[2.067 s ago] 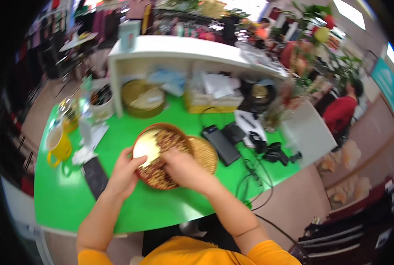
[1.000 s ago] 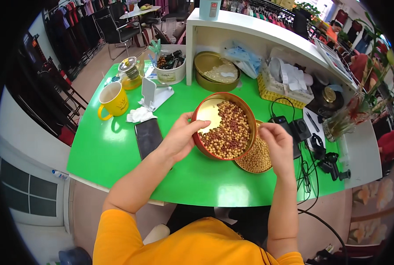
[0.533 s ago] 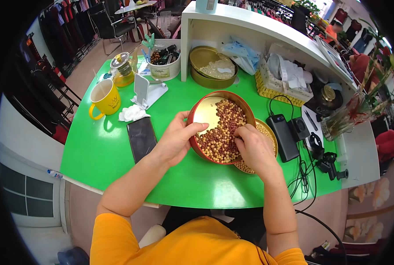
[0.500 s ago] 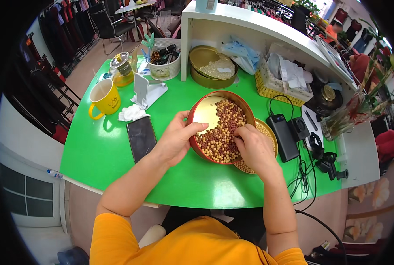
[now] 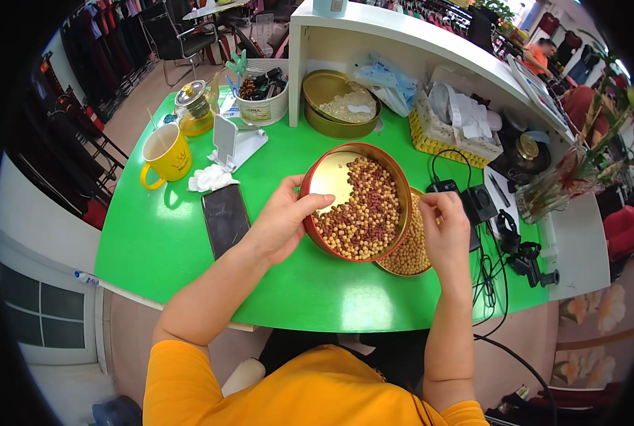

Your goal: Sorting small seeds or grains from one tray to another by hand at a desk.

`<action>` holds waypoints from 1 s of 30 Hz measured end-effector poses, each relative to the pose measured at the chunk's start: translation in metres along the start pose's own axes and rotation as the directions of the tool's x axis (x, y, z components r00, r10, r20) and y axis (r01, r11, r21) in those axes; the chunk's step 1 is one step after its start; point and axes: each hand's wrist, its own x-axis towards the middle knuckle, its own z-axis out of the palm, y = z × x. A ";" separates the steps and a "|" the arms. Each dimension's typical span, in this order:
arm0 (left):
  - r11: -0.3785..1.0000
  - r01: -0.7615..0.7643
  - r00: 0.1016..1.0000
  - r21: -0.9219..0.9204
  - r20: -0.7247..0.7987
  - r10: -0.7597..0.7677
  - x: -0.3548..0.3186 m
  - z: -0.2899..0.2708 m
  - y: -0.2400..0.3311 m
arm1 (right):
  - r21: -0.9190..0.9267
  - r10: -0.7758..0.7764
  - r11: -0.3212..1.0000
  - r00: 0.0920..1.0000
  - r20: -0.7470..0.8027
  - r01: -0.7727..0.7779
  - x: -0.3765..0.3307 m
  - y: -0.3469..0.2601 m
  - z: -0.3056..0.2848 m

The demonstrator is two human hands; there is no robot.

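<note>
- Red-rimmed round tin [image 5: 356, 201] of mixed tan and brown beans [image 5: 363, 213] sits tilted near the middle of the green bench [image 5: 153, 241], partly over a shallower tin [image 5: 408, 245] of tan beans only.
- Left hand [image 5: 283, 220] grasps the red tin's near-left rim, thumb hooked inside; a steady tilt keeps the beans banked to one side.
- Right hand [image 5: 446, 231] hovers over the shallow tin, fingertips pinched; whether they hold a bean I cannot tell.
- Picking single beans from the heap's edge, close over the shallow tin, should avoid spills.
</note>
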 end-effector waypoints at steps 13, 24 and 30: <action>1.000 -0.012 1.000 -0.003 0.022 0.012 -0.003 0.001 -0.001 | 0.062 -0.354 0.933 0.880 0.317 0.353 0.000 -0.036 0.035; 1.000 -0.001 1.000 -0.007 0.029 0.001 -0.002 0.002 -0.001 | 0.037 -0.308 0.949 0.898 0.313 0.312 0.002 -0.030 0.032; 1.000 0.001 1.000 -0.006 0.019 -0.001 -0.002 0.001 0.000 | 0.143 -0.010 0.990 0.999 0.037 0.004 -0.001 0.001 0.004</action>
